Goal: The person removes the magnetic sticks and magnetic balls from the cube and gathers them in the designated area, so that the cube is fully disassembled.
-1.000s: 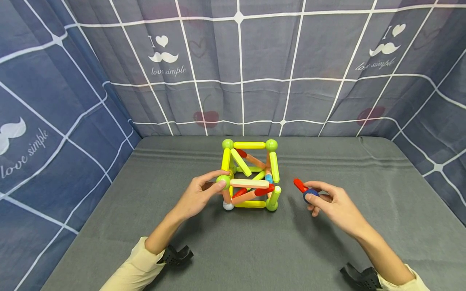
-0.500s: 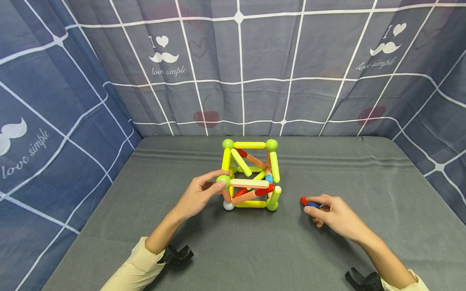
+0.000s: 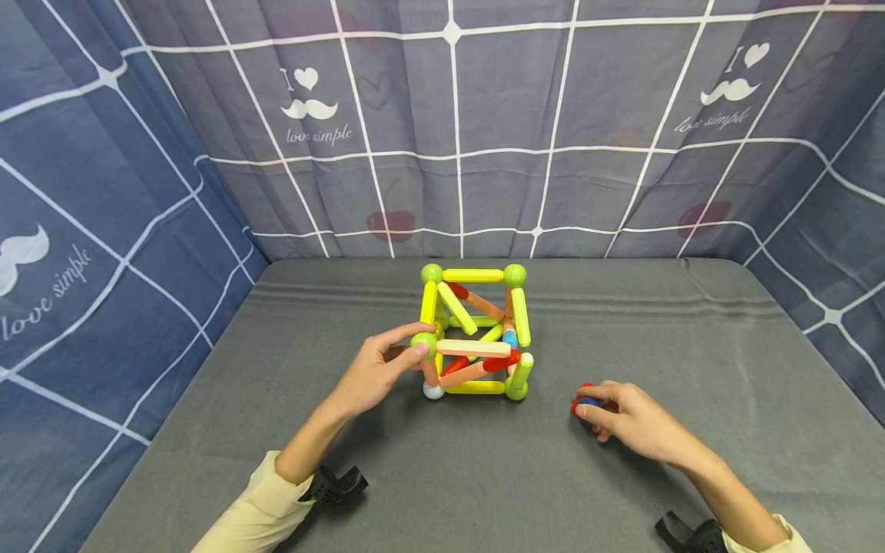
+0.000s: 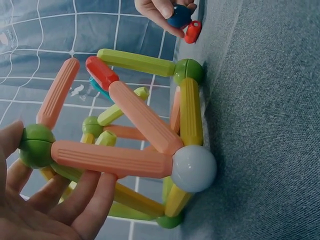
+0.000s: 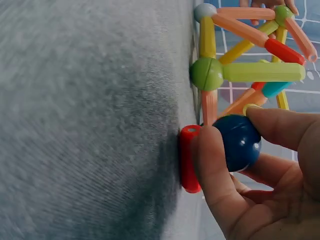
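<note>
Red stick [image 5: 188, 165] lies partly hidden by blue ball [image 5: 242, 142] and right hand [image 3: 634, 420].

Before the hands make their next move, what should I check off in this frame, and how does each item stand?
1. Left hand holding the near-left green ball of the stick structure: ok.
2. Blue ball pinched in the right hand: ok.
3. Red stick beside the right hand separate from the blue ball: cannot tell; fingers hide where they might meet.
4. Structure standing on the grey cloth: ok.
5. Ball on top of the near-right light green upright: not ok; its upper end is bare.
</note>
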A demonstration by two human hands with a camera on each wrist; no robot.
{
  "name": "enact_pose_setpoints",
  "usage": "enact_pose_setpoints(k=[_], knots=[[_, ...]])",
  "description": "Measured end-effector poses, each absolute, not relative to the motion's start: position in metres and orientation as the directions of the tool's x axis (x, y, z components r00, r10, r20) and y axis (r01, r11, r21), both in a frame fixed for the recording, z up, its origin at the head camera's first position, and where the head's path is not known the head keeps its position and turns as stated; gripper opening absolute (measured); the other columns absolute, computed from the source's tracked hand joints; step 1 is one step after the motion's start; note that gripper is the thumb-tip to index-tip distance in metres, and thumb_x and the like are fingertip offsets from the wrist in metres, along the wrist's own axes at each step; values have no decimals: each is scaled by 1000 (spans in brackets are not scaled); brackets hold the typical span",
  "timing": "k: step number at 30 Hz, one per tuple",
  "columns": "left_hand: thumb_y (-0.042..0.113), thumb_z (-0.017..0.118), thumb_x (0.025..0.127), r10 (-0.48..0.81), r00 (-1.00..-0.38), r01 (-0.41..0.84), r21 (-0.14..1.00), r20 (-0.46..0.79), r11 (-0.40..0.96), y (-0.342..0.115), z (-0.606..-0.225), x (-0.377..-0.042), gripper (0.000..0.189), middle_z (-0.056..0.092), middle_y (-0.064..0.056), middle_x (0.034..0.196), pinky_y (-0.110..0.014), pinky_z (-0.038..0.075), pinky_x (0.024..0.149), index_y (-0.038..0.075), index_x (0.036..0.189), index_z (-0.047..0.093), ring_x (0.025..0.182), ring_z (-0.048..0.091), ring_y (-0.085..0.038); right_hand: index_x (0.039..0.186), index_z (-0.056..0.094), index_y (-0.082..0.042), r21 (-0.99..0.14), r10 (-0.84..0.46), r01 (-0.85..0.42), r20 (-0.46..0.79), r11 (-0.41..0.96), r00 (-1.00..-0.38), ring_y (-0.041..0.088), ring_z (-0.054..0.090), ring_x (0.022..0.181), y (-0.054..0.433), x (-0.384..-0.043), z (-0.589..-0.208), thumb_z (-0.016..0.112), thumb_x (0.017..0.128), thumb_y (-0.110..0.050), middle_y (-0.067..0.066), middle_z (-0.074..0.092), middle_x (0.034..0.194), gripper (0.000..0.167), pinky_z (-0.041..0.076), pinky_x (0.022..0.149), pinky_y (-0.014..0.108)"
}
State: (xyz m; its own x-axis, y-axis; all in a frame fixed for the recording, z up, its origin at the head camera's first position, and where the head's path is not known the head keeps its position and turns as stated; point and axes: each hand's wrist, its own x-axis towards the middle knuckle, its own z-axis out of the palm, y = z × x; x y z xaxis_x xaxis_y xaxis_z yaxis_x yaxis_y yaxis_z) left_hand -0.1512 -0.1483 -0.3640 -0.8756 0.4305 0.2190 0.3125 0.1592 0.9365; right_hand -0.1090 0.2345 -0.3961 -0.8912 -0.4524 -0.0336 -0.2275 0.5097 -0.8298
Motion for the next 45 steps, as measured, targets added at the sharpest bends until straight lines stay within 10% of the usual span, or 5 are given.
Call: enact_pose_setpoints(k=[32, 45], knots=[[15, 60, 100, 422, -881, 305, 939, 215, 157, -148, -365, -152, 37, 64, -13, 119, -38, 54, 87, -2, 134, 57, 102, 66, -25, 126, 61, 5, -794, -252, -146, -9, 590, -968, 19, 60, 72, 241, -132, -397, 68, 95, -16, 7, 67, 85, 39, 47, 60, 27], [15, 60, 100, 418, -884, 292, 944, 207, 151, -147, -365, -152, 37, 64, -13, 121, -35, 54, 87, 0, 134, 58, 105, 65, -30, 123, 60, 10, -760, -190, -173, 66, 626, -980, 37, 64, 102, 232, -190, -389, 70, 91, -7, 26, 63, 117, 37, 52, 74, 30]])
